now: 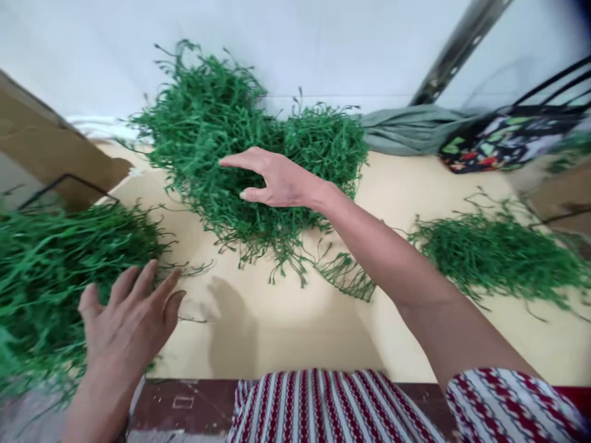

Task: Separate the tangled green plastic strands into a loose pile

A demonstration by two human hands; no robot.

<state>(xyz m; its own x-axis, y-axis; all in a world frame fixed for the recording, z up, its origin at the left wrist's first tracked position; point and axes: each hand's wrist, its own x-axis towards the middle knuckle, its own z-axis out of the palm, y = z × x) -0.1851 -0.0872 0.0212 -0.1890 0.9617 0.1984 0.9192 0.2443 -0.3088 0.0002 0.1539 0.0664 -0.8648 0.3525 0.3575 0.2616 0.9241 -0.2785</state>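
Observation:
My right hand (279,178) hovers over or just touches a big tangled heap of thin green plant-like stems (207,117) at the back middle of the table. Its thumb and fingers are apart, with nothing visible between them. My left hand (129,314) is at the right edge of another green stem pile (50,264), fingers spread and palm down. A few thin stems (196,269) stick out on the table beside its fingertips. Below my right forearm lies a small flat bunch of stems (348,274), partly covered by the arm.
A third green pile (498,255) lies on the pale tabletop (295,332) at the right. Behind it are a grey-green cloth (410,129) and a patterned bag (503,141). Cardboard (50,141) stands at the left, and a metal upright (457,52) leans against the white wall.

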